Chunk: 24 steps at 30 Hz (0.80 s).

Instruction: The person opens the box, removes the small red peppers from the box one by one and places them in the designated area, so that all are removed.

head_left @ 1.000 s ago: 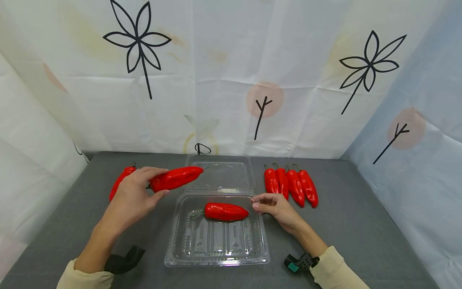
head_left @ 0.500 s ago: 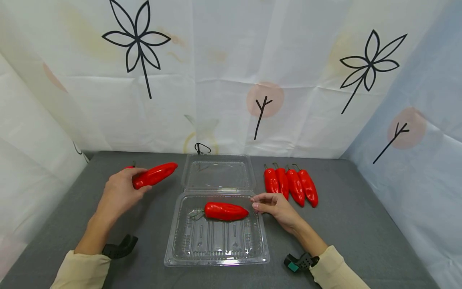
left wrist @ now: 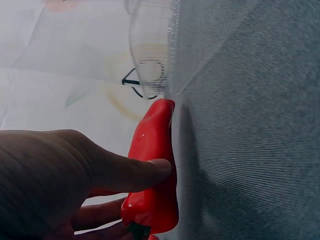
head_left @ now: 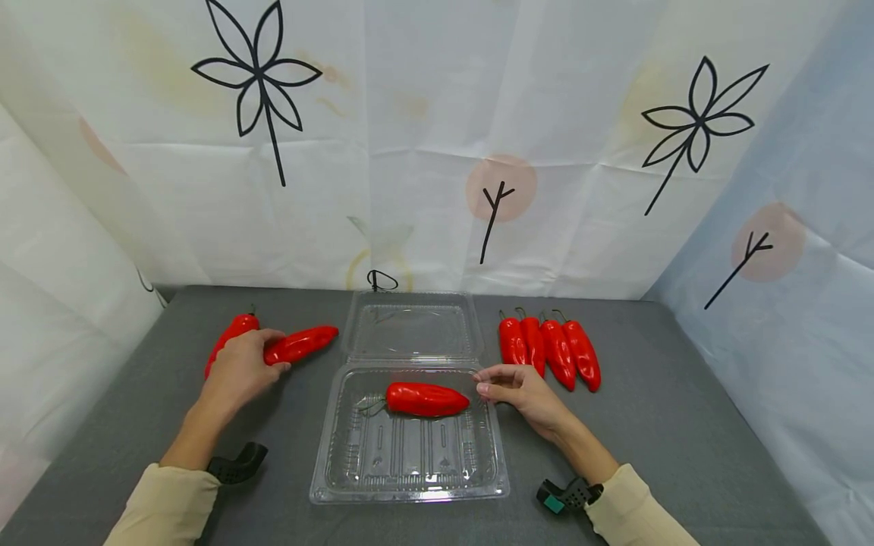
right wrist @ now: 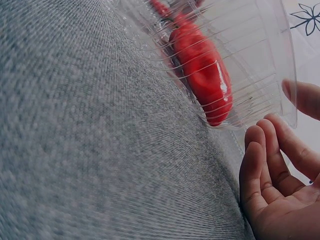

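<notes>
At the left of the head view, my left hand [head_left: 239,371] grips a red pepper [head_left: 300,345] between thumb and fingers, its tip pointing right. The left wrist view shows this pepper [left wrist: 152,137] lying close to or on the grey cloth; exact contact is hard to tell. A second red pepper [head_left: 231,337] lies just beyond that hand. In the middle stands a clear plastic clamshell container [head_left: 410,497], lid folded back, with one red pepper [head_left: 426,400] lying crosswise inside. My right hand [head_left: 522,394] pinches the container's right rim, thumb and fingers on either side.
Several red peppers [head_left: 558,353] lie side by side to the right of the container's lid [head_left: 413,334]. Grey cloth [head_left: 655,425] covers the table. White printed curtains [head_left: 423,114] stand behind and at both sides.
My left hand has carried its pepper left and down from beside the container's lid, towards the table by the other left pepper. The right hand has stayed at the rim.
</notes>
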Motion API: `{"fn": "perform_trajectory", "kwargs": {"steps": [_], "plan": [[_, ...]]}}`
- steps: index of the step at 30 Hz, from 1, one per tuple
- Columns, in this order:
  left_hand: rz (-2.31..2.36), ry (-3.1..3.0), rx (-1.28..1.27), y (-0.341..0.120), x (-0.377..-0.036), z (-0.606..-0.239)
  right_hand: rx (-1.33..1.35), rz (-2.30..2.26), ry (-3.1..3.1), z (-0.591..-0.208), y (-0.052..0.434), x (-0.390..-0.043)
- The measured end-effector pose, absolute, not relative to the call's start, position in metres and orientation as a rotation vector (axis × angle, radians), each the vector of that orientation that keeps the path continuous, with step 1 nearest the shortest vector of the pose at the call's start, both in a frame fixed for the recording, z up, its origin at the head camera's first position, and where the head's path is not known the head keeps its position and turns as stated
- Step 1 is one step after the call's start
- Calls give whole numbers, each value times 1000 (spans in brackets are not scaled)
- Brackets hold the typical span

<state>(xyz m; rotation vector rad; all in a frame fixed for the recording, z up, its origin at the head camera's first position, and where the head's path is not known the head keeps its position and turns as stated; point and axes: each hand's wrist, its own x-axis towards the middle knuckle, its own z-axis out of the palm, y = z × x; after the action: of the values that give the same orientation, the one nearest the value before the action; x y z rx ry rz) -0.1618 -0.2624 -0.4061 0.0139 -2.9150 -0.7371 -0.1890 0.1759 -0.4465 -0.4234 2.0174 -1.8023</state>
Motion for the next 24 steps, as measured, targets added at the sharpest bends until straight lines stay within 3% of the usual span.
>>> {"fn": "perform_trajectory", "kwargs": {"steps": [24], "plan": [[-754,-2948,-142,-272,-169,-416,-437,-1801,2013,-447,176,-189]]}}
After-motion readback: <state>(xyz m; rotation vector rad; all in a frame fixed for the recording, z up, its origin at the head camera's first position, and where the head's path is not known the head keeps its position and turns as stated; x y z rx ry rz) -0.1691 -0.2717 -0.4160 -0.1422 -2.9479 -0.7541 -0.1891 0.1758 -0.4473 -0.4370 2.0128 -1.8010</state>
